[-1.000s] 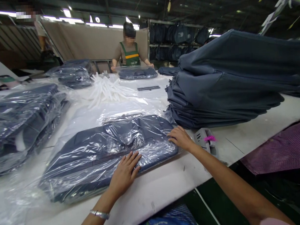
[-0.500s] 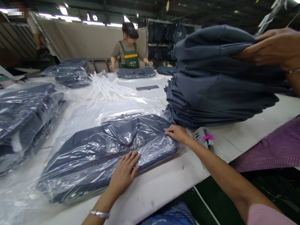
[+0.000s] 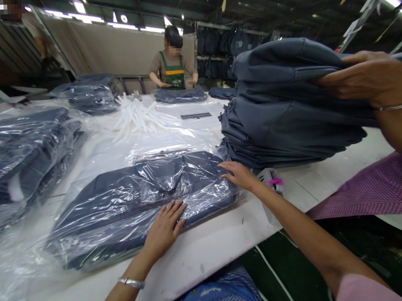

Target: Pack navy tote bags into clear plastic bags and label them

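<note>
In front of me on the white table lies a dark blue-grey fabric item (image 3: 122, 189), probably a cover or bag, inside a clear plastic bag (image 3: 203, 199). My left hand (image 3: 167, 225) rests flat on the plastic along its near side, fingers stretched out. At the right end, my right hand (image 3: 237, 173) touches the plastic with its fingers apart, holding nothing. A grey tape dispenser with a pink tuft (image 3: 271, 181) sits just right of that hand, partly hidden by my forearm.
A tall stack of blue-grey fabric pieces (image 3: 286, 124) stands at right, with a co-worker's hand (image 3: 367, 79) gripping its top. Plastic-wrapped bundles (image 3: 24, 162) lie at left. White strips (image 3: 136, 118) are heaped mid-table. Another person (image 3: 174, 67) stands across the table (image 3: 205, 252).
My right hand has loosened from a pinch on the plastic, its fingers now spread. My left hand stays flat in place. The person opposite has moved both hands over a wrapped piece.
</note>
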Action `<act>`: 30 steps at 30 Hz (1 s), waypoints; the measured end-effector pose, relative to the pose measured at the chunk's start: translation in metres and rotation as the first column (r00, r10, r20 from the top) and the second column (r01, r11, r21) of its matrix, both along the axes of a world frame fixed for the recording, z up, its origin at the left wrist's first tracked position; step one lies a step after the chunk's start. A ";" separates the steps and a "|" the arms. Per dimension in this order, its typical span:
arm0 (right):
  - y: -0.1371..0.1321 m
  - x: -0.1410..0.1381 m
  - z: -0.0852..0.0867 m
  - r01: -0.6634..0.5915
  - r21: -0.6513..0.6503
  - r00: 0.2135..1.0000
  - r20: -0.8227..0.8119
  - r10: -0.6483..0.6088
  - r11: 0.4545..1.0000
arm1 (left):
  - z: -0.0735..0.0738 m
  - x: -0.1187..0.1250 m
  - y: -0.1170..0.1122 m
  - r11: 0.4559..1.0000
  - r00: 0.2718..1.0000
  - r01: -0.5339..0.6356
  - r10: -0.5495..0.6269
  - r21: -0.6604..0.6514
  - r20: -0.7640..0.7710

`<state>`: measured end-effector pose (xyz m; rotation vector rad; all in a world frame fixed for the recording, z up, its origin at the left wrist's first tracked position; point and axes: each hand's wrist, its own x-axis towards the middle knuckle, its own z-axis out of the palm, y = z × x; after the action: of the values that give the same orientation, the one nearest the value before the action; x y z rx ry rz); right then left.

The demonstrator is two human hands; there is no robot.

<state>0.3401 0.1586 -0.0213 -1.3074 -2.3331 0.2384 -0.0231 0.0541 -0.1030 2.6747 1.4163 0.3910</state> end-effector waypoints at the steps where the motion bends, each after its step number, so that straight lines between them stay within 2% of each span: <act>1: -0.007 0.000 -0.001 -0.032 0.071 0.999 0.002 0.032 0.997 | 0.000 0.000 0.000 1.000 1.000 0.000 0.000 -0.001 -0.003; 3: -0.019 -0.002 -0.006 -0.109 0.148 0.993 0.059 0.101 0.983 | 0.000 0.001 0.000 1.000 1.000 -0.003 0.003 0.000 0.001; 5: -0.027 -0.004 -0.010 -0.145 0.119 0.980 0.157 0.126 0.982 | 0.000 0.002 -0.001 1.000 1.000 -0.003 0.003 0.004 0.017; 8: -0.030 -0.007 -0.014 -0.090 0.047 0.960 0.268 0.075 0.995 | 0.001 0.003 -0.001 1.000 1.000 -0.006 0.006 0.004 0.029; 12: -0.030 -0.009 -0.010 -0.076 0.016 0.955 0.290 0.068 0.997 | 0.002 0.003 -0.002 1.000 1.000 -0.010 0.010 0.010 0.020; 17: -0.028 -0.012 -0.013 -0.122 0.138 0.949 0.307 0.074 0.983 | 0.001 0.002 -0.002 1.000 1.000 0.000 0.000 0.025 0.018; 23: -0.020 -0.013 -0.023 -0.081 -0.059 0.946 0.309 0.096 0.995 | 0.001 0.000 -0.001 1.000 0.999 0.004 -0.004 0.002 0.038; 27: -0.021 -0.010 -0.017 -0.090 -0.104 0.954 0.277 0.115 0.991 | 0.007 0.000 -0.004 1.000 0.994 0.004 -0.003 -0.005 0.110; 30: -0.024 -0.006 -0.014 -0.063 -0.127 0.961 0.261 0.095 0.990 | 0.012 0.000 -0.007 0.999 0.980 -0.048 0.050 -0.015 0.195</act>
<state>0.3338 0.1347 -0.0355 -1.3772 -2.6364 0.2419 -0.0228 0.0474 -0.0907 2.5158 1.4237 0.6290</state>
